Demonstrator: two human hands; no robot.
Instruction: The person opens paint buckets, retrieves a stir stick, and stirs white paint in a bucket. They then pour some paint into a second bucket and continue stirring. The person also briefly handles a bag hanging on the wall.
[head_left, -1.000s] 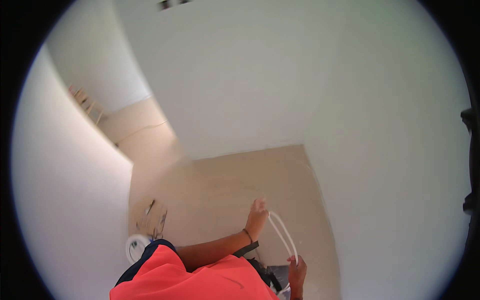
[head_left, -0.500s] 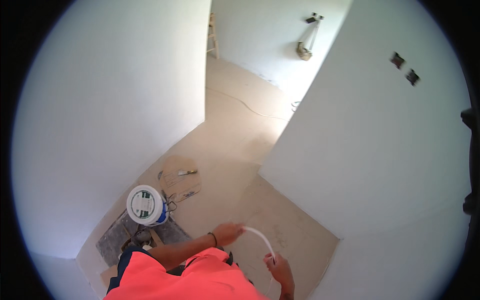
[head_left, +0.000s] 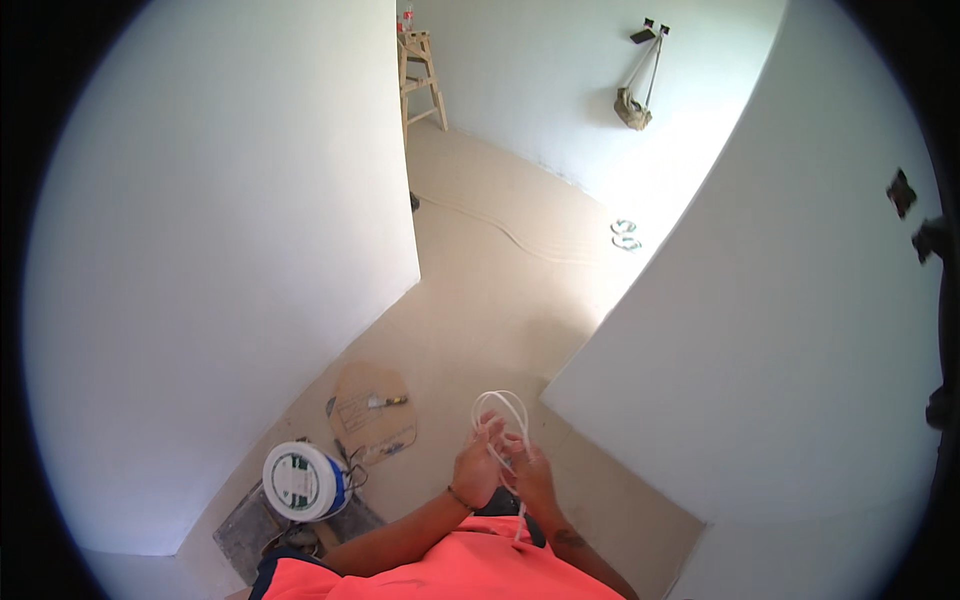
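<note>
Walls: pale and smooth, bent by the lens, standing on both sides and leaving a passage to a bright space beyond.
Floor: beige; ahead of the hands it offers plenty of elbow room, so working well out from the body seems sound.
Stand: wooden, far off by the back wall, well out of reach.
Cardboard: flat on the floor to the left, with a small tool lying on it; best left alone.
Bucket: white and blue, lidded, just beside the cardboard and near the left forearm; the left elbow should pass wide of it.
Left hand: raised before the body, its fingers bent around the cord; a light grip should do, since squeezing could kink it.
Right hand: close beside the left, fingers closed on the same cord; holding the strands side by side would stop them rolling over each other.
Cord: white, between the two hands, looped above the fingertips, with a length hanging below toward the shirt; which fingertips pinch it is too blurred to tell.
Loop: round and upright; easing out any twist before tightening would be wise.
Crossing: among the fingers; it wants steady pressure.
Tail: hanging; best clear of the shirt.
</note>
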